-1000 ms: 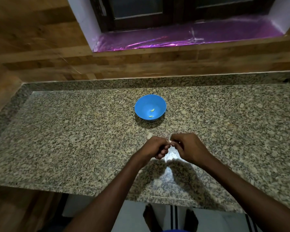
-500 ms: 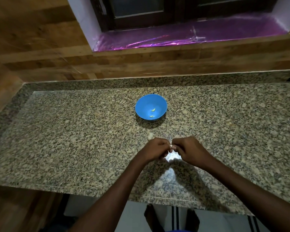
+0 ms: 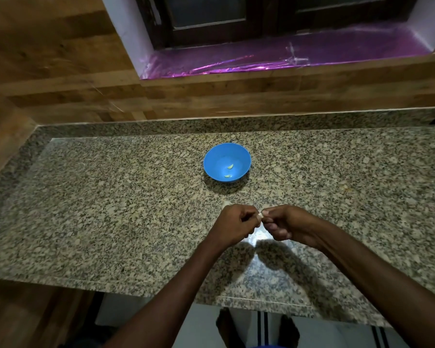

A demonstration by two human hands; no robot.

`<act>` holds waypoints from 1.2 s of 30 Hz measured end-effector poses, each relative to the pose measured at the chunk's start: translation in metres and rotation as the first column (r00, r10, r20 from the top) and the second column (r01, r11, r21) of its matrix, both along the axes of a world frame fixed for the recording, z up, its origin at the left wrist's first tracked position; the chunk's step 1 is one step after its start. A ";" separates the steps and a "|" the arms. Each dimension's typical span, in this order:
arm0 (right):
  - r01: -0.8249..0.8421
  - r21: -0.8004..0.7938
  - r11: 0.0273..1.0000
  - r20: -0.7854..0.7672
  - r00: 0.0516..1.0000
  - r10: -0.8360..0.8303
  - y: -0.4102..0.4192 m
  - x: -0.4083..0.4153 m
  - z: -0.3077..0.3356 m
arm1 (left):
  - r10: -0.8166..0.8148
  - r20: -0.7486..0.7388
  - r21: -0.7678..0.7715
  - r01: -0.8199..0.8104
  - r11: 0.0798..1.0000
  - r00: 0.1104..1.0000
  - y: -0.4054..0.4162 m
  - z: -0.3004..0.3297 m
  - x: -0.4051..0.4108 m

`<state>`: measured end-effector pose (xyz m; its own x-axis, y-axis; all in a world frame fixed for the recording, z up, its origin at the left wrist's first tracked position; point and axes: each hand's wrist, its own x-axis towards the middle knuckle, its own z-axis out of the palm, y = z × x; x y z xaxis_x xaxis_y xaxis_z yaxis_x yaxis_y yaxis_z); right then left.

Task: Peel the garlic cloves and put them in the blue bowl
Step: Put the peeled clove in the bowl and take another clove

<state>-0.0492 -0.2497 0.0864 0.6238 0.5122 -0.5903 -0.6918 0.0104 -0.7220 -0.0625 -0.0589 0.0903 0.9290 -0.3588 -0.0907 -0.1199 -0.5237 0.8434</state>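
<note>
Granite counter (image 3: 111, 197) ran below a wood-panelled wall and a window sill lined with purple foil (image 3: 286, 59). Over the last second little had changed: both hands had stayed together just in front of the blue bowl (image 3: 227, 162), drifting only slightly, and the bowl had kept the same two peeled cloves (image 3: 229, 171) on its bottom. I judged from this that the third clove was still being worked free of its skin, so the task was partway through and no new clove had gone in.

The left hand (image 3: 237, 222) and the right hand (image 3: 285, 223) met at their fingertips above the counter, knuckles up, forearms converging from the lower edge. Between them a pale garlic clove (image 3: 260, 216) showed as a small sliver, pinched by the curled fingers of both hands; how much skin remained on it was too small to tell. Another pale piece (image 3: 227, 203), either an unpeeled clove or loose skin, lay on the counter just beyond the left hand's knuckles, between the hands and the bowl.
</note>
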 end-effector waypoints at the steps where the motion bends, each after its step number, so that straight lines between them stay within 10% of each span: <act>1: 0.002 0.026 1.000 -0.050 0.999 -0.001 0.000 0.002 0.000 | -0.006 0.032 0.022 0.006 1.000 0.999 0.000 0.000 0.001; 5: -0.031 -0.104 0.994 0.161 0.986 0.048 0.001 0.001 0.004 | 0.064 -0.150 -0.066 -0.075 0.995 0.987 0.002 0.001 0.007; 10: 0.253 -0.468 0.847 0.723 0.660 0.202 0.011 -0.005 -0.004 | 0.074 -0.587 -0.314 -0.311 0.897 0.806 -0.001 0.001 0.013; 17: 0.327 -0.488 0.810 0.744 0.640 0.190 0.017 -0.010 -0.013 | -0.060 -0.767 -0.433 -0.447 0.783 0.639 0.002 -0.016 0.007; 22: 0.448 -0.535 0.716 0.783 0.580 0.223 0.020 -0.017 -0.027 | 0.034 -0.737 -0.367 -0.443 0.818 0.675 0.001 -0.020 0.006; 29: 0.317 -0.276 0.907 0.291 0.927 -0.235 0.017 -0.017 -0.016 | 0.074 -0.439 -0.206 -0.180 0.962 0.896 0.008 -0.030 -0.001; 36: 0.210 -0.114 0.971 -0.197 0.953 -0.229 0.010 -0.008 -0.024 | 0.019 -0.107 -0.024 -0.022 0.999 0.994 0.010 -0.038 -0.001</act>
<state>-0.0575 -0.2398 0.0620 0.5738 0.3150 -0.7560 -0.8143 0.1204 -0.5678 -0.0640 -0.0489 0.0518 0.9217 -0.3431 -0.1811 -0.0178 -0.5036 0.8637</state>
